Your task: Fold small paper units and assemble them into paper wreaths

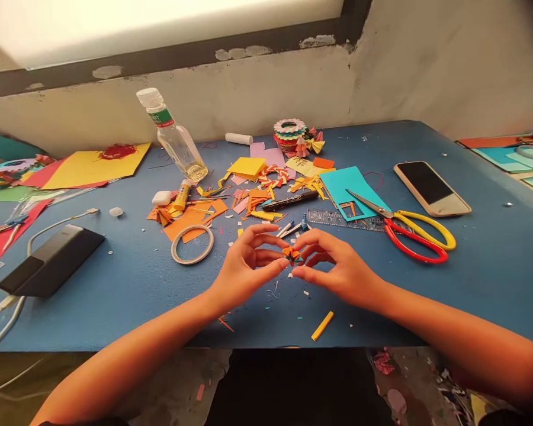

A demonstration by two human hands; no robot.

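Note:
A small folded paper piece (292,255), orange with some blue-green, is held between my two hands above the blue table (160,307). My left hand (251,257) pinches its left side, thumb below and fingers curved above. On the other side my right hand (333,263) has its fingers bent round the piece, with the thumb and fingertips close to its right edge. Just behind my hands lie a pair of compasses (302,222) and a clear ruler (337,220). A yellow paper strip (322,326) lies nearer the table's front edge.
Red-and-yellow scissors (420,236) and a phone (432,188) lie at the right. Behind are teal paper (353,183), a black marker (291,200) and orange scraps. At the left are a tape roll (175,244), a glass bottle (177,142) and a black device (53,260) with cables.

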